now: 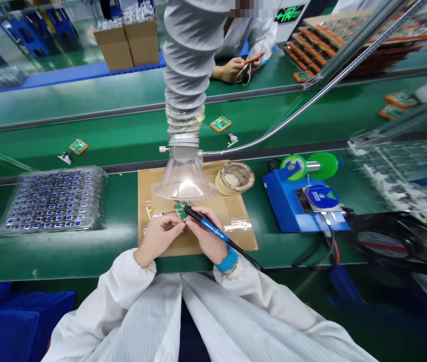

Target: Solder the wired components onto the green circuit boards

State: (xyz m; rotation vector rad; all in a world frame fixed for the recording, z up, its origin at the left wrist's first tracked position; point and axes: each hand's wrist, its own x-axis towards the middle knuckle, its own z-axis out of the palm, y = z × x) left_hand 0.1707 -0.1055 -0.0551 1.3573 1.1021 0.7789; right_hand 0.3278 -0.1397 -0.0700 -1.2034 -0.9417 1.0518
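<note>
A small green circuit board (180,211) is at my fingertips, just below the clear fume hood (185,176). My left hand (162,235) is closed, with thumb and forefinger pinched at the board's lower left edge. In my right hand (208,234) lies a blue and black soldering iron (211,226), its tip pointing up and left over the board. The right thumb and fingers also come close to the board, near the left fingertips. A short lead with a white connector (148,213) lies left of the board on the cardboard sheet (243,236).
A round tan pot (235,178) stands behind on the cardboard. To the right is a blue solder feeder (285,201); at left, a stacked clear parts tray (53,198). Boards lie on the green belt (130,136). Across it, a co-worker's hand (232,69) holds an orange-edged piece.
</note>
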